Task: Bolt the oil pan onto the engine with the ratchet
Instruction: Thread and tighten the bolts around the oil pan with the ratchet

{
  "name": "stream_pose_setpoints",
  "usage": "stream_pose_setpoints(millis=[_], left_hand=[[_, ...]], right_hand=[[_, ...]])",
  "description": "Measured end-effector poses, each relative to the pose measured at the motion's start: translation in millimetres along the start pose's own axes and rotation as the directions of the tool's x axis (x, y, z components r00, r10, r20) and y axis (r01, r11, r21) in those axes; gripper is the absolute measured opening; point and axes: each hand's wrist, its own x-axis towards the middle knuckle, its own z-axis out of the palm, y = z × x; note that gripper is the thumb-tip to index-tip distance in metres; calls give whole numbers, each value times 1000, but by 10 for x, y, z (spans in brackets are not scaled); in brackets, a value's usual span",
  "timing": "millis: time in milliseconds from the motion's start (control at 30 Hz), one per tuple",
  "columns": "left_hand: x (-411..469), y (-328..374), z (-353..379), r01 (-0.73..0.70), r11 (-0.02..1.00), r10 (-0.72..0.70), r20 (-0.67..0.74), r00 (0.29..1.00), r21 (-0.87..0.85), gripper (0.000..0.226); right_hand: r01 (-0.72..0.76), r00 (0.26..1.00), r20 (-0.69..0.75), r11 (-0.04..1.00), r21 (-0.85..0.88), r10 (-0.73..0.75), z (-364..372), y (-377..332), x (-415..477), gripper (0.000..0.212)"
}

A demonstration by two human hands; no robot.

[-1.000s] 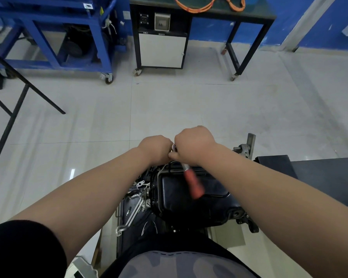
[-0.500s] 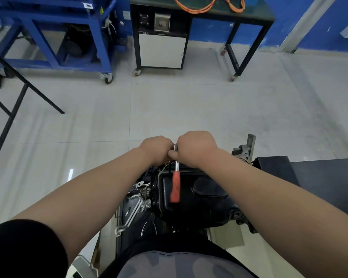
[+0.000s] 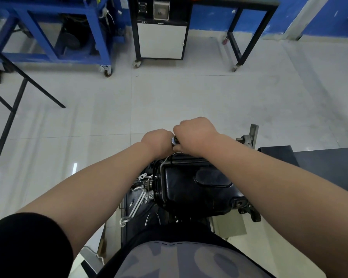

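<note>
Fingers on both sides are curled down and away from the camera, so only knuckles and the backs of the hands show. The right hand (image 3: 195, 135) is bunched in a fist that looks clamped on the chrome-headed steel ratchet (image 3: 174, 140). The left hand (image 3: 157, 142) touches it, but what its tucked fingers are closed on I cannot tell. The tool's small round shiny head peeks out between the two (its handle is hidden). All this happens at the far rim of the black, boxy pressed-metal oil pan (image 3: 181, 183), which sits on the dark engine (image 3: 247, 208) just in front of the person's body, with a bent silvery pipe (image 3: 137, 203) at its left side. To do this bolt well, I would press the head square onto the bolt with the left hand so the socket cannot cock off, swing short even strokes with the right, and stop at snug — a thin flange likely warps if one corner is cranked hard before the rest are in. Beyond lie pale grey floor tiles (image 3: 169, 97) and a blue steel trolley (image 3: 48, 37).
</note>
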Motion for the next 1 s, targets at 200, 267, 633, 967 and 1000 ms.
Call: stream_pose_setpoints(millis=[200,267,633,967,1000], left_hand=[[-11,-76,17,4,994,3,60,998,-112,30],[-57,-156,100,18,978,0,85,996,-209,33],[-445,-74,346,333,-29,-203,332,921,-943,20],[-768,3,557,185,-452,-125,267,955,-873,18],[-797,33,580,155,-426,-156,241,958,-891,17]], right_hand=[[-160,985,-47,982,102,165,34,-60,-26,33],[-197,978,-43,971,138,204,49,-116,-41,35],[-199,980,86,926,322,181,279,-298,-78,25],[-228,944,-108,856,465,310,79,-351,-218,20],[-226,940,-117,840,493,321,122,-361,-266,20]])
